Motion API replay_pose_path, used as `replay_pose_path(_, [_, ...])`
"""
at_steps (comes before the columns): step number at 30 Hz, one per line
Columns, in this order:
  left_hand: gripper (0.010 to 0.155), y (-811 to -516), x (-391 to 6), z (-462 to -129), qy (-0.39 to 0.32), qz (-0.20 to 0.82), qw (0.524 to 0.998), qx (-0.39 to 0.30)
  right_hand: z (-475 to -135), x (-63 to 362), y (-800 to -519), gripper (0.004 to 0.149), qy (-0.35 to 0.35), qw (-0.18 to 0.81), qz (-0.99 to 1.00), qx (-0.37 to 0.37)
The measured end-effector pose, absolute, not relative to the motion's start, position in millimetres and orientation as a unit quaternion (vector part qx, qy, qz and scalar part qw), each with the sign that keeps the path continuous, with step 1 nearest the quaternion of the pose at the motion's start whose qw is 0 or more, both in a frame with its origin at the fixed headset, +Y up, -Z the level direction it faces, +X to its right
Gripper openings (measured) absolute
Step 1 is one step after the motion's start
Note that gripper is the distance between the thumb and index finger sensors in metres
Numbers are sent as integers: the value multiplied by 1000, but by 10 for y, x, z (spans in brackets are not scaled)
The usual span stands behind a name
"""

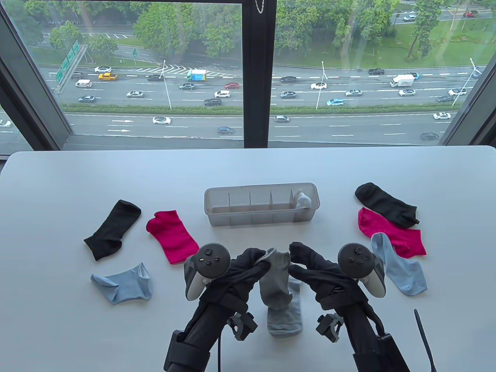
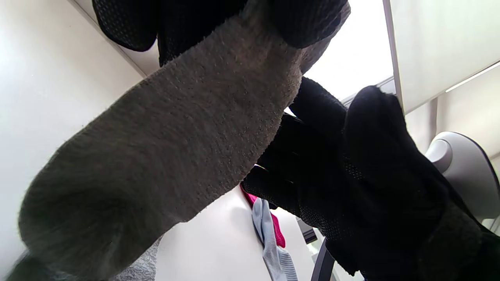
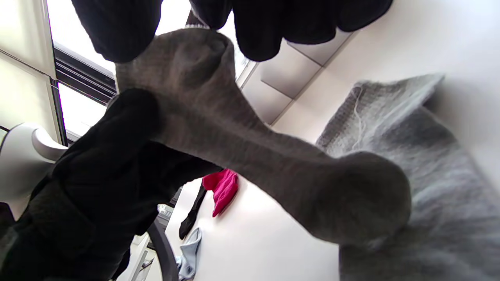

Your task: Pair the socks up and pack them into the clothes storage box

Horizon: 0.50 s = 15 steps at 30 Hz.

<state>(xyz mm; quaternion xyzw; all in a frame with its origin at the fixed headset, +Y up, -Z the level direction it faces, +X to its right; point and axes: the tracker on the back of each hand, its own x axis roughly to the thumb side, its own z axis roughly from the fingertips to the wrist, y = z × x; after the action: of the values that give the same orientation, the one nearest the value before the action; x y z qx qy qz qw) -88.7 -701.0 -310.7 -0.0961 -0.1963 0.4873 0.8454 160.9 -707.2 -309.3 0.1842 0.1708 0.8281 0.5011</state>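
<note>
A grey sock [image 1: 276,277] hangs between both hands above the table's front middle. My left hand [image 1: 259,260] pinches its cuff from the left and my right hand [image 1: 296,252] grips the same cuff from the right. In the left wrist view the grey sock [image 2: 164,148] fills the frame; in the right wrist view the sock [image 3: 242,136] droops from my fingers. A second grey sock [image 1: 286,319] lies flat on the table under it, also visible as a grey sock [image 3: 410,156]. The clear storage box [image 1: 232,217] stands behind, with a rolled pale sock bundle [image 1: 303,200] in its rightmost compartment.
Left of the hands lie a black sock [image 1: 112,230], a pink sock [image 1: 172,236] and a light blue sock [image 1: 124,286]. On the right, a black sock [image 1: 387,203], a pink sock [image 1: 391,232] and a light blue sock [image 1: 399,267] overlap. A dark strap [image 1: 424,341] lies at the front right.
</note>
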Motion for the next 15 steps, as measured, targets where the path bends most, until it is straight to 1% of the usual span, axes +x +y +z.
replay_pose_path(1, [40, -6995, -852, -3095, -209, 490, 840, -100, -3090, 1562, -7091, 86, 185, 506, 820, 193])
replay_pose_path(2, [39, -6984, -832, -3084, -220, 491, 837, -102, -3092, 1543, -7101, 87, 183, 505, 820, 197])
replay_pose_path(3, [38, -6968, -804, -3068, -227, 492, 834, -101, -3090, 1533, -7107, 80, 168, 508, 822, 194])
replay_pose_path(4, [38, -6951, -808, -3058, -215, 486, 842, -95, -3087, 1552, -7092, 66, 130, 517, 824, 193])
replay_pose_path(5, [38, -6946, -826, -3062, -209, 479, 848, -85, -3087, 1573, -7066, 44, 101, 528, 823, 186])
replay_pose_path(6, [39, -6947, -848, -3070, -208, 483, 847, -82, -3080, 1602, -7040, 38, 83, 533, 826, 165])
replay_pose_path(8, [39, -6955, -867, -3080, -202, 516, 828, -89, -3088, 1636, -7012, 38, 97, 528, 824, 181])
replay_pose_path(10, [39, -6957, -860, -3086, -208, 542, 808, -105, -3098, 1677, -6997, 38, 97, 523, 829, 175])
replay_pose_path(13, [40, -6953, -827, -3091, -208, 541, 805, -126, -3095, 1730, -6950, 41, 126, 517, 828, 177])
replay_pose_path(14, [40, -6949, -797, -3088, -211, 537, 804, -145, -3082, 1728, -6927, 49, 145, 510, 827, 188])
replay_pose_path(15, [40, -6950, -774, -3085, -214, 534, 803, -152, -3079, 1719, -6915, 62, 161, 503, 825, 202])
